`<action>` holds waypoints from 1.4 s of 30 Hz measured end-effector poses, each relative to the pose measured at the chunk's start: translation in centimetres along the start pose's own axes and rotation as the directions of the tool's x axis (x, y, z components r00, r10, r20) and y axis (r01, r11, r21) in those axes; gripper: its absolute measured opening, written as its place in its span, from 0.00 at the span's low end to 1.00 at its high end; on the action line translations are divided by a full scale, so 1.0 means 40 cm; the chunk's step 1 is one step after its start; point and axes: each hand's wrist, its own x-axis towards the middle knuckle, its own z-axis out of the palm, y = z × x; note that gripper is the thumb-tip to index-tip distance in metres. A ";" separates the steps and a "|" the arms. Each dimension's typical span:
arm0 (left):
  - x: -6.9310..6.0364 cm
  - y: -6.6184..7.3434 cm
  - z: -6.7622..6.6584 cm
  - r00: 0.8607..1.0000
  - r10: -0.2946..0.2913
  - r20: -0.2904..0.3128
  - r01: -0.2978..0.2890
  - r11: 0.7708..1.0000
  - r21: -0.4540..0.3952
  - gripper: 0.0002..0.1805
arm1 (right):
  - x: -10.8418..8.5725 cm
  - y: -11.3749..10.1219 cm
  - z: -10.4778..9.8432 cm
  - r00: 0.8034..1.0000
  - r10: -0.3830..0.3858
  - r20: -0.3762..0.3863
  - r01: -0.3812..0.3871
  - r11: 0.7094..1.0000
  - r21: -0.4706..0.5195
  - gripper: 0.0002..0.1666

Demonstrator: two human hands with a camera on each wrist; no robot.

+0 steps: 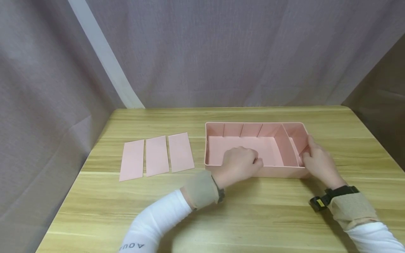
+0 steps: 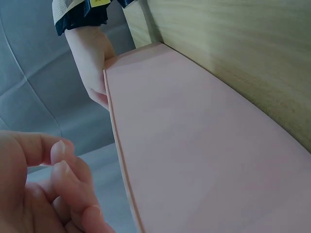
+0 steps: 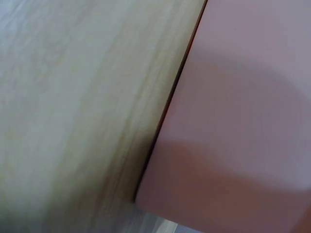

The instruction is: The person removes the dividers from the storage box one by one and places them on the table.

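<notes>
A pink storage box (image 1: 275,171) sits on the table, its long side toward me. Inside, one upright divider (image 1: 286,147) stands across it near the right end. My right hand (image 1: 321,165) grips the box's right end at the front corner; its hold is not visible in the right wrist view, where the pink box wall (image 3: 238,121) fills the right side. My left hand (image 1: 240,163) hovers at the front rim, fingers loosely curled and holding nothing. In the left wrist view its fingertips (image 2: 65,174) are apart from the box wall (image 2: 194,136).
Three flat pink panels, a left one (image 1: 132,160), a middle one (image 1: 156,155) and a right one (image 1: 181,152), lie in a row left of the box. The wooden table (image 1: 253,218) ends at a grey curtain (image 1: 205,52) behind.
</notes>
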 end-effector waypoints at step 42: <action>0.059 0.091 0.042 0.981 -0.017 0.192 0.017 1.000 0.001 0.20 | -0.003 0.002 0.000 0.999 -0.028 -0.025 0.028 1.000 0.000 0.36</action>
